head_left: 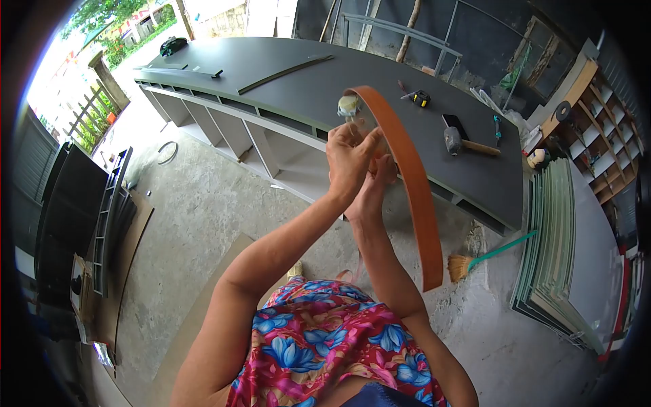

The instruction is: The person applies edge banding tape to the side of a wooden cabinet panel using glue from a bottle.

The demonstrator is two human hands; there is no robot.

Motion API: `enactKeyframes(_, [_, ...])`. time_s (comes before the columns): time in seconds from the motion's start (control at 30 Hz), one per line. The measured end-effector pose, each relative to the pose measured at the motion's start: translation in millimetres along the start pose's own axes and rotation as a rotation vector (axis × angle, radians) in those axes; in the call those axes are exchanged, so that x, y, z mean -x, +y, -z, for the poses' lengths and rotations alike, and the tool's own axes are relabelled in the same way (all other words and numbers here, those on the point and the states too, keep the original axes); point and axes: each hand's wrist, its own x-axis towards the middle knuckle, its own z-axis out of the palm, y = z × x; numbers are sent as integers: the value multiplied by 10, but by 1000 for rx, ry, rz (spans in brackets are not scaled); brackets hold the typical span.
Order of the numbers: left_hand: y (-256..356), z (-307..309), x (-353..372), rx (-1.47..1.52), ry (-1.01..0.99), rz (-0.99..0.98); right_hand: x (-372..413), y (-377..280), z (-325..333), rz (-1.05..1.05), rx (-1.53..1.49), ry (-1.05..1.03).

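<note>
My left hand [348, 157] is raised over the near edge of the grey-topped cabinet [281, 68], its fingers pinched together around something too small to tell. Close behind and below it, my right hand [374, 186] has its fingers curled, and what they hold is partly hidden. A long orange-brown strip [411, 176] arches up beside both hands, with its wide lower end hanging to the right of my right forearm. Just above my left fingertips shows a small pale round object [348, 105], partly wrapped in something clear.
On the cabinet top lie a dark curved strip [285, 73], a yellow-black tape measure [421, 99], a mallet [453, 141] and a phone. A broom [461, 267] and stacked panels [553, 237] stand at the right. Dark frames [108, 217] lean at the left.
</note>
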Motion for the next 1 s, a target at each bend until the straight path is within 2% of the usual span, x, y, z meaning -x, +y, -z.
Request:
enactKeyframes(0.07, [-21,-35,67,-146,70,-97,-44,-77,-84,-23,-134,-16])
enactKeyframes(0.27, [-179,45,135,-209,58,-54,-224,-126,3,-174,-656,-263])
enactKeyframes(0.37, [-234,145,143,-289,-4,-155,-272,13,148,-30,-212,-44])
enactKeyframes(0.47, [-246,265,166,-245,-98,-152,-265,72,180,-44,-266,20])
enactKeyframes(0.57, [-290,489,106,-229,-176,-38,-273,131,255,-140,-390,162])
enactKeyframes(0.67, [-323,661,58,-498,-103,-213,-228,178,408,-350,-421,218])
enactKeyframes(0.73, [-406,746,-7,-629,22,-346,-247,234,431,-371,-435,315])
enactKeyframes(0.83, [-473,972,-118,-695,61,-302,-206,212,358,-385,-428,336])
enactKeyframes(0.87, [-473,997,-163,-707,145,-313,-172,204,311,-373,-397,350])
enactKeyframes(0.9, [-457,1053,-202,-786,144,-268,-147,207,299,-362,-366,363])
enactKeyframes(0.97, [-468,1130,-291,-792,171,-46,-124,247,385,-421,-338,356])
enactKeyframes(1.0, [-457,1137,-315,-819,170,-79,-118,271,439,-449,-324,354])
